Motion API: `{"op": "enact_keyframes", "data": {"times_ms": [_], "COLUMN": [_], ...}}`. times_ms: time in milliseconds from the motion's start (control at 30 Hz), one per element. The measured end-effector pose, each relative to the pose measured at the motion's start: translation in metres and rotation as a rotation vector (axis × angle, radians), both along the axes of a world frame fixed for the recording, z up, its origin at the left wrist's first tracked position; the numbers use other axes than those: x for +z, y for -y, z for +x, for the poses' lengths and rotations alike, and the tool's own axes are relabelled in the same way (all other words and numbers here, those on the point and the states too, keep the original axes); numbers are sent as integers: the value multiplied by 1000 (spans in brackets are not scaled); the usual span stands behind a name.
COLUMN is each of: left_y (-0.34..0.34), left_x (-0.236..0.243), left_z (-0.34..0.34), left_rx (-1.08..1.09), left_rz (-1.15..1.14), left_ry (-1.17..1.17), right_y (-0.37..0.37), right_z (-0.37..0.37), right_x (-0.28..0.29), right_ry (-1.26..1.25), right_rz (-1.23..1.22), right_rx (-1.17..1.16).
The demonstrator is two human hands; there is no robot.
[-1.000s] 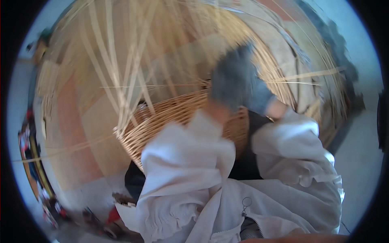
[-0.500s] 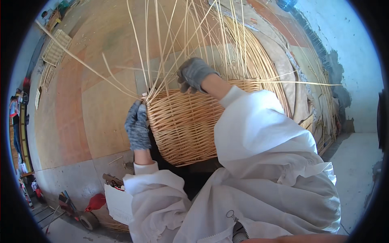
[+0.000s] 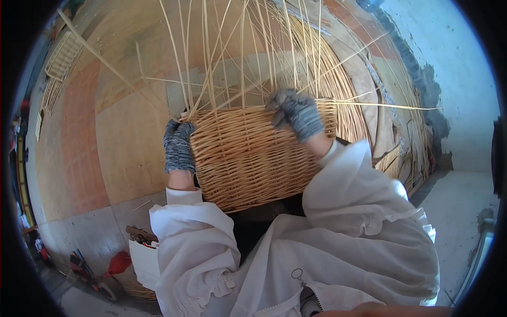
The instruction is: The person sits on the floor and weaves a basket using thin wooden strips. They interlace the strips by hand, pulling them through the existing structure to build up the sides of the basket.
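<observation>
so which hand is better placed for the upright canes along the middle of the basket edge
Probably the right hand: it is at the top edge of the basket, near the middle canes, while the left hand grips the left corner.

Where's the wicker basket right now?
In the head view, the wicker basket is central, left hand at its upper-left corner, right hand by its upper edge.

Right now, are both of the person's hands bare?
No, the left hand and right hand both wear gray gloves.
</observation>
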State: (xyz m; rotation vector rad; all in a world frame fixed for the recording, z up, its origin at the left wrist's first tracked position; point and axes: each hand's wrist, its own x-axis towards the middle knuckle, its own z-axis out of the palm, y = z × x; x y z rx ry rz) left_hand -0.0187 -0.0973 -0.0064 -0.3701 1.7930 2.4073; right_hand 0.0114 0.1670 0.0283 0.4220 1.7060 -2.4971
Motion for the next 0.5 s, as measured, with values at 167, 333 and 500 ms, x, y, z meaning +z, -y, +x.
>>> {"op": "enact_keyframes", "data": {"times_ms": [167, 333, 500], "left_y": [-38, -83, -94], "left_x": [4, 24, -6], "left_z": [62, 18, 14], "left_rx": [196, -424, -316], "left_rz": [-530, -1400, -1462], "left_ry": [-502, -856, -701], "right_y": [-30, -24, -26], "right_z": [-15, -15, -1], "right_x": [-18, -23, -30], "right_ry": [48, 64, 89], "right_rz": [-21, -69, -28], "right_rx": [-54, 18, 32]}}
